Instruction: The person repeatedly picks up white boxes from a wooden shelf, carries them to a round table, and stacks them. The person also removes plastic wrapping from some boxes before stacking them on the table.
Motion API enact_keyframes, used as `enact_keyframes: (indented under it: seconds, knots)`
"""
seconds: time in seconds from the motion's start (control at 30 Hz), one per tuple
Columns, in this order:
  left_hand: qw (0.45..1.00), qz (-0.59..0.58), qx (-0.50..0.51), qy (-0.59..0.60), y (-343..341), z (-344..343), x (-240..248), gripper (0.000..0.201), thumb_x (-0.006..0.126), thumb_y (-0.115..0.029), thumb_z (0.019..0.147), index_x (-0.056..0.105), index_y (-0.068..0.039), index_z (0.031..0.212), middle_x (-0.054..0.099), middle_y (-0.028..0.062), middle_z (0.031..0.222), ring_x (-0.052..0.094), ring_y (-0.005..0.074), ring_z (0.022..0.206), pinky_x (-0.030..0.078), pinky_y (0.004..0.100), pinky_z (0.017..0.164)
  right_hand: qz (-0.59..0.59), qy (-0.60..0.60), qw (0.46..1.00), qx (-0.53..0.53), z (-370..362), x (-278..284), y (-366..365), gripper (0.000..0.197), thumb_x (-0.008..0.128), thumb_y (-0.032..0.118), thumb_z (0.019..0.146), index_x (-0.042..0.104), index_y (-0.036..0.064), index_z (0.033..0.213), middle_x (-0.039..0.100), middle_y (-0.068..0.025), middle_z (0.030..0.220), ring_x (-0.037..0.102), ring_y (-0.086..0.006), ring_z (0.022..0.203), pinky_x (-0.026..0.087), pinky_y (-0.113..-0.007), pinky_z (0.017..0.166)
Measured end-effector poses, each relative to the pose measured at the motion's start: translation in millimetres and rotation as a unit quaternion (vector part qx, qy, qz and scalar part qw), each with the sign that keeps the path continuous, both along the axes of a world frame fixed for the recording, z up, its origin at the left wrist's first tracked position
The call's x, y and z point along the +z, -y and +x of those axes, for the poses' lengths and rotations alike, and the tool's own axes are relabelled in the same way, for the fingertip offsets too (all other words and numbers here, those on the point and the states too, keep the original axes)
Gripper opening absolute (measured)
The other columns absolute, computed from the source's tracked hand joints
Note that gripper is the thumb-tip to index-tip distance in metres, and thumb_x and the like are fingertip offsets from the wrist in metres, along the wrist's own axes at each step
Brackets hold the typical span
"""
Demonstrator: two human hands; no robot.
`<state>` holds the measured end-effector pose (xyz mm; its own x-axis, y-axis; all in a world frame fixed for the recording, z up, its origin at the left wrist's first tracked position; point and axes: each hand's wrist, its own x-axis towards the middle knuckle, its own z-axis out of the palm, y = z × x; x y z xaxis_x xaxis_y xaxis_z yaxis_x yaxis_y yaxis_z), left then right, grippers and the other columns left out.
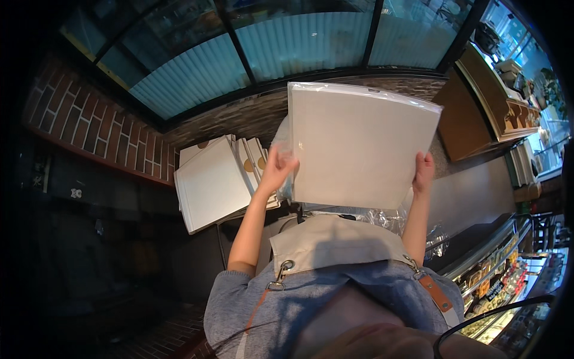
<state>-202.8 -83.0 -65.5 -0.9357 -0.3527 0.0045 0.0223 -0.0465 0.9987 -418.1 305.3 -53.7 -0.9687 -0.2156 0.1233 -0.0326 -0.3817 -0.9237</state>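
Note:
In front of my chest I hold up a large, square white flat pack (365,143) in a clear plastic sleeve. My left hand (280,170) grips its left edge, with fingers behind and thumb at the front. At the opposite edge my right hand (424,170) is closed on the lower part of the side. Loose clear plastic (391,218) lies below the pack, near my apron (335,239). To the left of my left hand, white flat boxes (215,185) are piled, some with round tan marks.
A window with dark frames (299,48) and a low stone-patterned wall (239,110) stand ahead. Brick wall (95,125) runs along the left. At the right are a wooden cabinet (472,113) and a lit glass display case (490,263) with goods inside.

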Motion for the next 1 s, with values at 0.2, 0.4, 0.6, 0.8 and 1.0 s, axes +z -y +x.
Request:
enact_keyframes:
  seconds: [0.2, 0.4, 0.6, 0.8, 1.0]
  knots:
    - [0.843, -0.458, 0.147, -0.242, 3, -31, 179, 0.047, 0.065, -0.018, 0.085, 0.050, -0.012, 0.129, 0.040, 0.0137, 0.137, 0.046, 0.0311, 0.120, 0.040, 0.0407, 0.097, 0.025, -0.102, 0.992, -0.074, 32, 34, -18, 0.019, 0.060, 0.016, 0.092, 0.058, 0.0019, 0.105, 0.062, -0.0003, 0.098, 0.054, -0.0062, 0.086, 0.044, -0.021, 0.078]
    - [0.847, -0.477, 0.035, -0.234, 7, -45, 197, 0.013, 0.063, -0.011, 0.084, 0.063, -0.003, 0.093, 0.061, 0.0117, 0.113, 0.056, 0.0265, 0.108, 0.044, 0.0357, 0.091, 0.013, -0.081, 0.994, -0.074, 47, 15, -43, 0.031, 0.060, 0.019, 0.092, 0.054, -0.0003, 0.116, 0.061, -0.0063, 0.112, 0.056, -0.0131, 0.100, 0.044, -0.028, 0.090]
    - [0.849, -0.449, -0.067, -0.272, -4, -61, 193, 0.010, 0.062, -0.008, 0.083, 0.058, 0.000, 0.088, 0.061, 0.0115, 0.106, 0.057, 0.0273, 0.102, 0.045, 0.0343, 0.087, 0.035, -0.072, 0.993, -0.092, 69, 9, -65, 0.027, 0.059, 0.018, 0.093, 0.055, -0.0003, 0.112, 0.062, -0.0055, 0.106, 0.057, -0.0117, 0.095, 0.044, -0.025, 0.085]
    - [0.825, -0.487, -0.131, -0.255, -21, -90, 188, 0.017, 0.064, -0.017, 0.083, 0.059, -0.002, 0.090, 0.058, 0.0087, 0.087, 0.057, 0.0240, 0.085, 0.045, 0.0331, 0.074, 0.027, -0.060, 0.987, -0.149, 91, 13, -93, 0.024, 0.059, 0.017, 0.092, 0.056, 0.0002, 0.109, 0.063, -0.0046, 0.102, 0.058, -0.0109, 0.092, 0.045, -0.024, 0.082]
    - [0.826, -0.473, -0.181, -0.247, -33, -108, 182, 0.017, 0.067, -0.019, 0.083, 0.059, -0.005, 0.085, 0.057, 0.0066, 0.082, 0.053, 0.0222, 0.081, 0.043, 0.0329, 0.077, 0.037, -0.064, 0.981, -0.178, 108, 15, -109, 0.022, 0.061, 0.018, 0.091, 0.058, 0.0003, 0.104, 0.063, -0.0041, 0.101, 0.057, -0.0111, 0.091, 0.045, -0.025, 0.082]
